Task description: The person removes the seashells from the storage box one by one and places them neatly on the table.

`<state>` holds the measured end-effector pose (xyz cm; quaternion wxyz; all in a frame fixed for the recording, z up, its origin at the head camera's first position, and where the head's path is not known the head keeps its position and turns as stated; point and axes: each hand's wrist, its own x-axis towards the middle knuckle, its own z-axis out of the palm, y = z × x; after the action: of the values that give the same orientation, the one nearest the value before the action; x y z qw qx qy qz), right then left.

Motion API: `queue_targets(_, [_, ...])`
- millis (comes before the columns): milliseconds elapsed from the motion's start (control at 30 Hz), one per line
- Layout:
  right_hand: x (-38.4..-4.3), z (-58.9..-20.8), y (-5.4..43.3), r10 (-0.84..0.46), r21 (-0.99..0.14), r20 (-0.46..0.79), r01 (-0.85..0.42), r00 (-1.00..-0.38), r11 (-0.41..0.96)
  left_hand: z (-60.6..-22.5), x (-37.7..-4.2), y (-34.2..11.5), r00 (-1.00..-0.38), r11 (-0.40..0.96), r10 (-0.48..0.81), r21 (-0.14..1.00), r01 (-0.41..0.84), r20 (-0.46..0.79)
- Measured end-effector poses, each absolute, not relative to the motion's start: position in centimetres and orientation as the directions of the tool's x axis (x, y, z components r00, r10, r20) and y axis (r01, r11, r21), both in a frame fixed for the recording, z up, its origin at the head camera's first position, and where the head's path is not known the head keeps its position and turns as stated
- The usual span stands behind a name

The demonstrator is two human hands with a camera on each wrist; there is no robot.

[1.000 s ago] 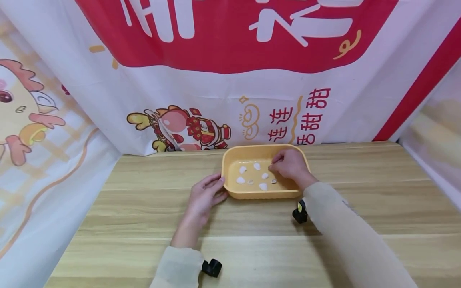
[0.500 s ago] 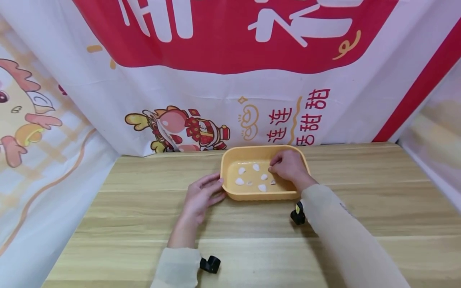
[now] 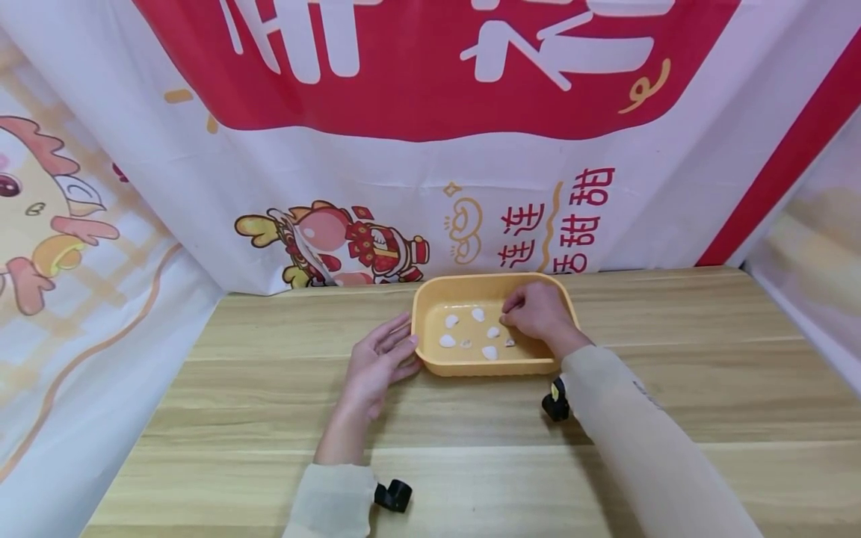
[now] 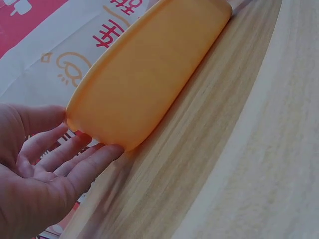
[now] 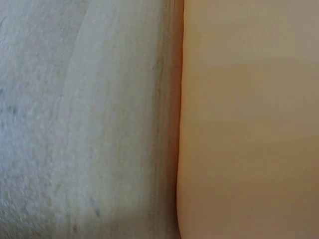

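Note:
A yellow rectangular plastic tub [image 3: 498,368] stands on the wooden table, with several small white shell-like pieces [image 3: 489,352] spread over its floor. My left hand [image 3: 378,365] is at the tub's left end. In the left wrist view, the left hand [image 4: 45,169] has its thumb at the rim and its fairly straight fingertips against the outer wall. My right hand [image 3: 541,314] reaches into the tub's right half, thumb and forefinger close together near the floor. Whether anything lies between those fingertips is hidden. The right wrist view shows only the tub's wall [image 5: 249,124] close up.
A white and red printed cloth [image 3: 403,164] hangs behind the tub, close to its far side. More printed cloth [image 3: 81,299] hangs at the left. Black wrist cameras [image 3: 555,401] stick out from both sleeves. The wooden table [image 3: 464,478] extends around the tub.
The picture has shifted slightly with the head. Both hands stay nearly where they were, the left at the tub's end and the right inside it. The white pieces lie as before.

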<state>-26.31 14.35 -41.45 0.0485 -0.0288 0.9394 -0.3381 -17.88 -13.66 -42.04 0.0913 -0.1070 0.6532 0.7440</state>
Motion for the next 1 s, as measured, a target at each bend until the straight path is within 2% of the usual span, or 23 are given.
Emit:
queue_targets(633, [-26.34, -41.52, 14.22, -0.100, -0.665, -0.096, -0.011, -0.990, 0.747, -42.10, -17.79, -13.40, -0.970, -0.132, -0.031, 0.963, -0.235, -0.240])
queue_targets(1000, [-26.29, -41.14, 14.27, -0.118, -0.684, -0.158, 0.022, -0.980, 0.729, -42.30, -18.00, -13.28, -0.971, -0.126, -0.039, 0.965, -0.228, -0.235])
